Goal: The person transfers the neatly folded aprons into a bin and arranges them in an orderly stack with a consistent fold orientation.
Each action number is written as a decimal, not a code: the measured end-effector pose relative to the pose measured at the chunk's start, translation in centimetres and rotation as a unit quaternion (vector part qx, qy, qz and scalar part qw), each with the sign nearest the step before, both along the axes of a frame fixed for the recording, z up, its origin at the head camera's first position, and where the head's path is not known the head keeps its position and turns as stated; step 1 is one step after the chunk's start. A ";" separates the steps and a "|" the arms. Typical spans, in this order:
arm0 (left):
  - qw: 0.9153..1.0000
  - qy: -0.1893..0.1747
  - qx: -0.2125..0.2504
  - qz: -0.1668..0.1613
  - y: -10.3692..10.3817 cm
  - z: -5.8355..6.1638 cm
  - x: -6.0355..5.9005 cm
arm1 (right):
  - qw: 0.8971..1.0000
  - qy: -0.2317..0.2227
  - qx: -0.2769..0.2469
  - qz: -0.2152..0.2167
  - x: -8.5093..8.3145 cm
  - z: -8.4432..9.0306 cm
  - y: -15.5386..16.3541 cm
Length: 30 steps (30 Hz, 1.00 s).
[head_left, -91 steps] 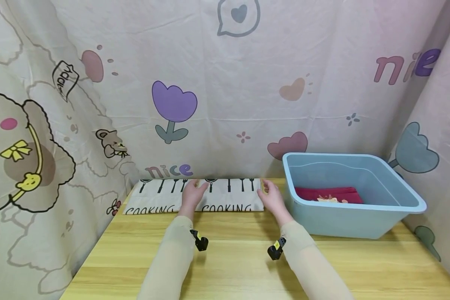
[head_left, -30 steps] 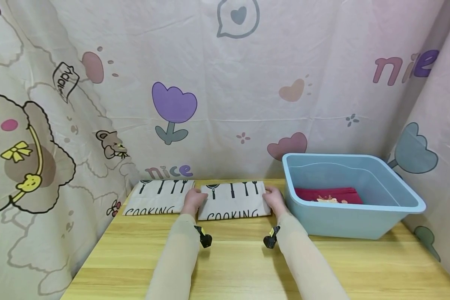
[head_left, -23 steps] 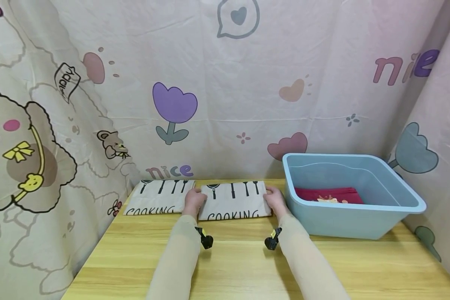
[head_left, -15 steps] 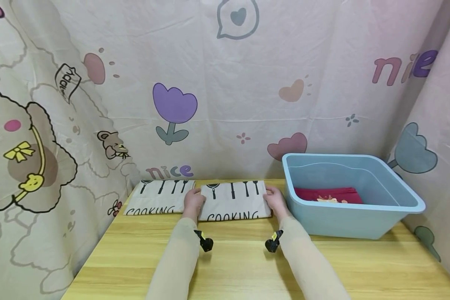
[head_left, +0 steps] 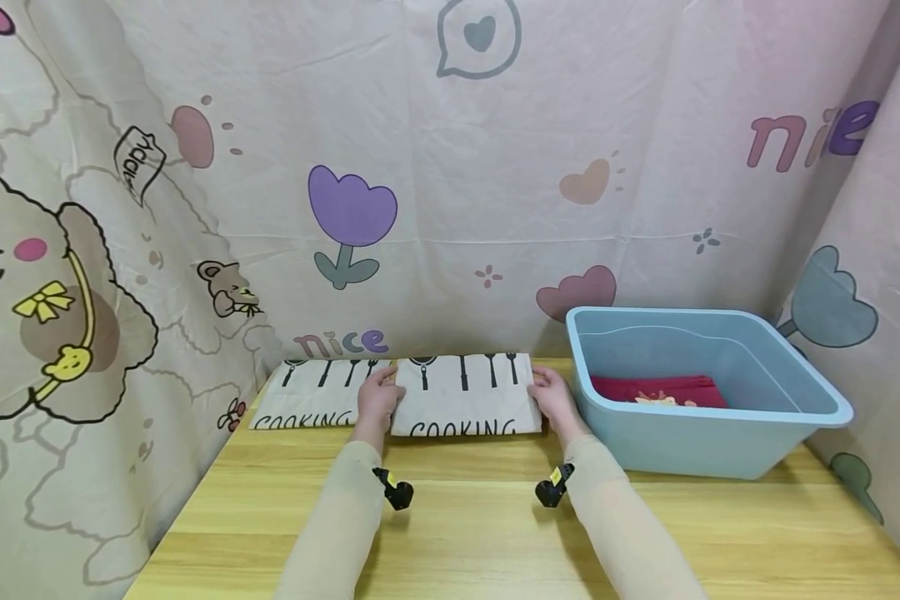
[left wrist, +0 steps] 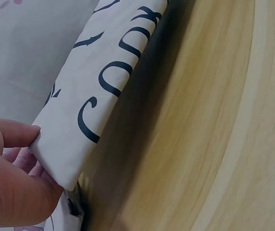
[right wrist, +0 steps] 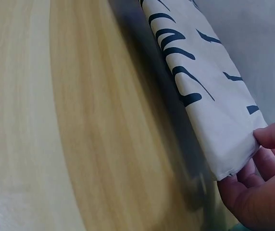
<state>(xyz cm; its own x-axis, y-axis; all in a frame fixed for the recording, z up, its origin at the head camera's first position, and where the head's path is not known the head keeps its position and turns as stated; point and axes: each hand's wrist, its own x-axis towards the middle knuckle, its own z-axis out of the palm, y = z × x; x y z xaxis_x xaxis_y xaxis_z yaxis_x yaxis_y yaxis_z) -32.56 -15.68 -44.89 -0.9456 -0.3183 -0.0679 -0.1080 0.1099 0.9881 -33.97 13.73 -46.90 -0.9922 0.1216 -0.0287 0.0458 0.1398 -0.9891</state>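
A folded white cloth [head_left: 465,398] printed with black kitchen utensils and the word COOKING is held level between both hands. My left hand [head_left: 377,398] pinches its left end, thumb on top and fingers underneath, as the left wrist view shows. At the right end my right hand [head_left: 553,398] grips it the same way; its thumb [right wrist: 272,134] presses the upper face. Dark shadow under the cloth's front edge in both wrist views shows it slightly off the table. A second folded cloth [head_left: 303,396] with matching print lies to the left, partly behind the left hand.
Right of the hands stands a light blue plastic tub [head_left: 705,437], with a folded dark red cloth [head_left: 671,387] inside. A patterned curtain [head_left: 450,208] rises along the back edge of the wooden table [head_left: 465,533] and along both sides.
Both hands took hold of the right-hand cloth's ends and drew it forward, away from the other cloth. Since half a second ago it has risen slightly off the table.
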 end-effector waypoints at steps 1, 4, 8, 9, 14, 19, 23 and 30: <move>1.000 0.003 0.005 0.000 -0.2 0.1 0.0 | 1.000 0.001 -0.004 0.001 0.1 0.2 -0.1; 1.000 0.017 0.014 -0.003 -0.9 0.2 0.2 | 1.000 0.002 -0.013 0.002 0.3 0.7 -0.5; 0.999 0.030 0.021 -0.003 -1.6 0.7 0.4 | 1.000 0.007 -0.015 0.002 0.4 1.0 -0.8; 0.999 0.033 0.022 -0.005 -1.7 0.9 0.5 | 1.000 0.009 -0.015 0.002 0.4 1.1 -0.8; 0.999 0.036 0.032 -0.008 -2.2 1.9 0.8 | 0.999 0.029 -0.023 0.003 0.5 1.8 -1.1; 0.998 0.035 0.047 -0.009 -2.7 3.0 1.3 | 0.999 0.039 -0.036 0.010 0.8 3.1 -1.4; 0.998 0.034 0.047 -0.010 -3.2 3.9 1.6 | 0.998 0.043 -0.053 0.017 1.3 4.2 -1.5; 0.998 0.036 0.041 -0.013 -3.7 5.4 2.2 | 0.997 0.059 -0.052 0.026 2.3 6.3 -1.7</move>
